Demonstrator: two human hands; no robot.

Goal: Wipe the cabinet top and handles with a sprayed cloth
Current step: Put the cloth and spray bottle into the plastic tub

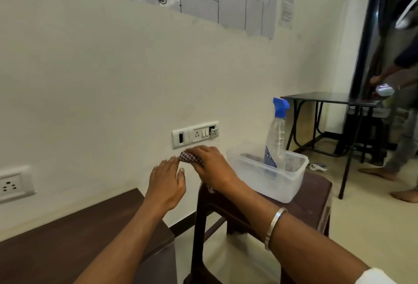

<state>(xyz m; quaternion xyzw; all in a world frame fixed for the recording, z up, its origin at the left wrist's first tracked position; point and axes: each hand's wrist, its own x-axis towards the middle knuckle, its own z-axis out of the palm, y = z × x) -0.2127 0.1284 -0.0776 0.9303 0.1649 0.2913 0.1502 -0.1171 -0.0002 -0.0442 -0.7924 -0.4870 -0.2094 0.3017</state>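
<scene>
My right hand is closed on a bunched red-and-blue checked cloth, held just above the left edge of a dark brown plastic stool. Beside it, my left hand hovers with fingers spread and holds nothing, its fingertips almost touching the cloth. The dark brown cabinet top lies at the lower left, under my left forearm. A clear spray bottle with a blue trigger head stands upright in a clear plastic tub on the stool. The cabinet's handles are out of view.
A white wall with a switch-and-socket panel is straight ahead, another socket at the far left. At the right stand a black folding table and a barefoot person holding something. A small white object lies on the floor.
</scene>
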